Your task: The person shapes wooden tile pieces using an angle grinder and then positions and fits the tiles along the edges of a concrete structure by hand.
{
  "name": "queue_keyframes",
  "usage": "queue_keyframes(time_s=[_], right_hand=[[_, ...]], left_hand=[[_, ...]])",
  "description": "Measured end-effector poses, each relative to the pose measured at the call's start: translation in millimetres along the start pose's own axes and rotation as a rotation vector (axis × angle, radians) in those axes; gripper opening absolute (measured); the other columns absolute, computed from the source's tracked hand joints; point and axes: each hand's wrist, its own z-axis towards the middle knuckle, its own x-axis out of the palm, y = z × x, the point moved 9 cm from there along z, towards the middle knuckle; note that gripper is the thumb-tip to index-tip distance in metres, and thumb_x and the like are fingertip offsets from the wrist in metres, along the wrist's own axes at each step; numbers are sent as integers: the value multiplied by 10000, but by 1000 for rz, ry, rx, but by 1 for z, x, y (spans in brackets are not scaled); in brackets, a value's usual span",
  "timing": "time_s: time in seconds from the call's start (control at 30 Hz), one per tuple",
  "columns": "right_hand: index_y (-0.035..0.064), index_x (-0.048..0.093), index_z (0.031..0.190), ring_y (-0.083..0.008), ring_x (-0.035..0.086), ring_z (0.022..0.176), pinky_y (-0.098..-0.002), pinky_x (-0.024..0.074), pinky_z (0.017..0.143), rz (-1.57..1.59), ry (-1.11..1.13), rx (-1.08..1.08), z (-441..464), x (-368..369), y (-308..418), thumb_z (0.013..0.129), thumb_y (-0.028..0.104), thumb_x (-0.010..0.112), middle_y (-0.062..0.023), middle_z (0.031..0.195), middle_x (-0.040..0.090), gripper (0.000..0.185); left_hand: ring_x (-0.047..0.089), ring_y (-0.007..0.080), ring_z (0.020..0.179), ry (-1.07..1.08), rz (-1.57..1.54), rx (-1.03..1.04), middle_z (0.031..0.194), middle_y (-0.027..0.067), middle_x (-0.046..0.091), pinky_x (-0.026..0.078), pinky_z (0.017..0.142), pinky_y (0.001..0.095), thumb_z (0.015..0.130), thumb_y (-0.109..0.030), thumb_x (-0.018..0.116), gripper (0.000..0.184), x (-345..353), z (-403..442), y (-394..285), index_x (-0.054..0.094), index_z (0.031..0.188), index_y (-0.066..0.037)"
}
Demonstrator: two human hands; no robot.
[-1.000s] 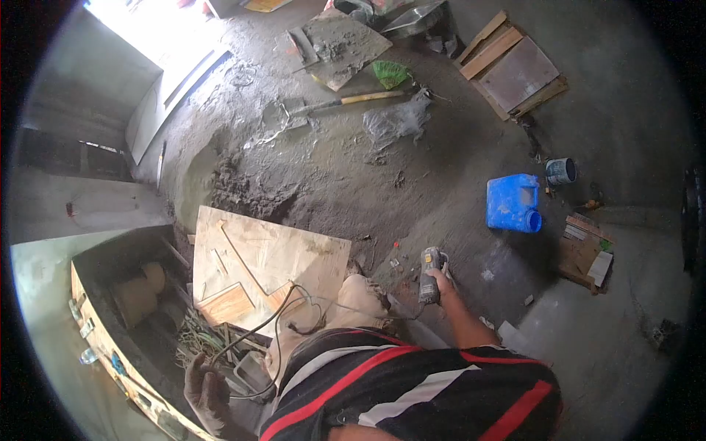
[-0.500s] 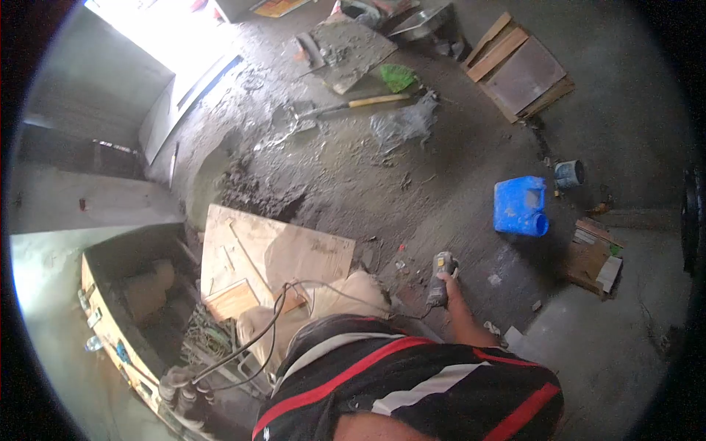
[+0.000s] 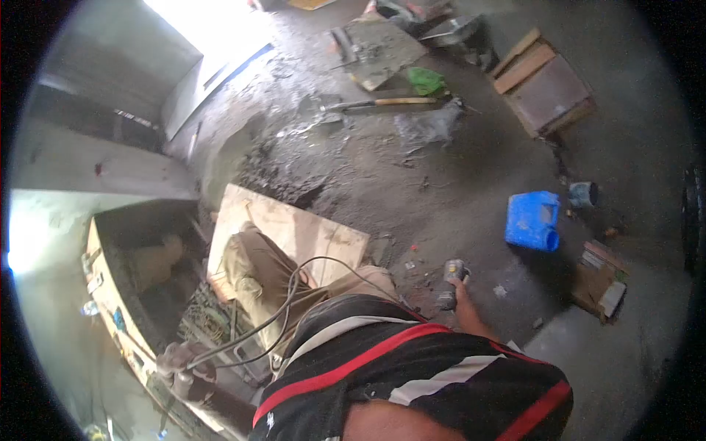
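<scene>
My right hand [image 3: 460,285] is closed around a grey corded power tool [image 3: 454,272] with a yellow mark, held out low over the floor; its exact kind is blurred. On the other side, my left hand [image 3: 180,365] is closed on the dark power cable [image 3: 292,294], which loops across my legs towards the tool. Beneath my legs lies a pale wooden board [image 3: 294,226]. One trousered leg [image 3: 257,268] is bent over that board.
A blue jerrycan [image 3: 531,220] and a small bucket [image 3: 583,194] stand at right. Wooden panels [image 3: 548,88] lie beyond. A long-handled tool [image 3: 401,101], plastic sheet [image 3: 430,125] and mortar-smeared board [image 3: 379,51] are ahead. A long wooden box [image 3: 110,283] stands at left.
One leg has come forward over the pale board. The view has shifted, so the floor items appear further right. Both hands keep their hold on the tool and cable.
</scene>
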Motion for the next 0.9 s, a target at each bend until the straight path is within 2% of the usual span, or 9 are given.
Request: queue_keyframes(time_s=[0.07, 0.13, 0.23, 0.3, 0.37, 0.53, 0.7, 0.77, 0.9], right_hand=[[40, 602, 1236, -288, 707, 790, -447, 612, 748, -99, -96, -194, 11, -10, 18, 803, 282, 742, -105, 965, 681, 515], [42, 627, 1210, -261, 704, 771, -430, 606, 715, -19, 24, 60, -36, 24, 40, 808, 306, 756, -92, 942, 684, 498], [46, 653, 1170, -234, 698, 760, -414, 595, 684, 12, 103, 18, -64, 54, 84, 809, 308, 762, -71, 910, 684, 459], [41, 636, 1172, -250, 698, 683, -424, 599, 618, 21, 64, -12, -48, 50, 96, 814, 317, 768, -69, 888, 701, 471], [33, 669, 1126, -221, 692, 738, -392, 582, 677, 61, 88, -67, -41, 57, 115, 821, 292, 756, -58, 892, 688, 410], [30, 684, 1091, -219, 692, 751, -384, 582, 702, 111, 43, -175, -38, 79, 157, 819, 281, 761, -61, 906, 697, 378], [20, 701, 1103, -209, 691, 761, -367, 577, 715, 149, -28, -387, -27, 111, 238, 815, 250, 768, -55, 914, 708, 375], [18, 748, 1080, -214, 701, 814, -377, 569, 765, 150, -117, -326, -31, 119, 267, 768, 252, 834, -57, 965, 733, 399], [5, 756, 1048, -198, 693, 847, -355, 558, 768, 31, -274, -365, -40, 123, 322, 791, 218, 841, -56, 961, 724, 345]], left_hand=[[571, 156, 568, -44, -100, 42, 776, 92, 589, 459, 428, 247, 874, 0, 800, 159, -18, -5, 8, 657, 944, 4], [550, 146, 555, -34, -204, -5, 753, 79, 570, 459, 439, 244, 866, 9, 806, 168, -20, -5, 24, 646, 919, 10], [522, 133, 545, 69, -331, -171, 735, 70, 557, 456, 445, 241, 872, 12, 801, 167, 6, 16, 41, 640, 913, 22], [503, 124, 538, 140, -383, -277, 723, 64, 549, 454, 449, 239, 875, 15, 798, 166, 27, 34, 54, 636, 908, 29], [431, 102, 510, 138, -300, -190, 679, 48, 507, 349, 390, 250, 884, -31, 817, 207, 57, 61, 76, 632, 916, 57], [520, 131, 557, 340, -260, -407, 821, 109, 601, 360, 422, 274, 904, -151, 829, 272, 128, 110, 156, 660, 1007, 35], [544, 141, 553, 498, -350, -725, 836, 125, 656, 388, 440, 267, 860, -179, 818, 365, 222, 179, 282, 687, 1117, 44], [605, 141, 587, 594, -373, -921, 879, 145, 710, 437, 473, 245, 874, -138, 798, 295, 270, 210, 336, 709, 1102, 27], [606, 111, 595, 671, -274, -1244, 866, 97, 733, 447, 523, 237, 907, -81, 757, 185, 339, 251, 421, 725, 1067, 6]])
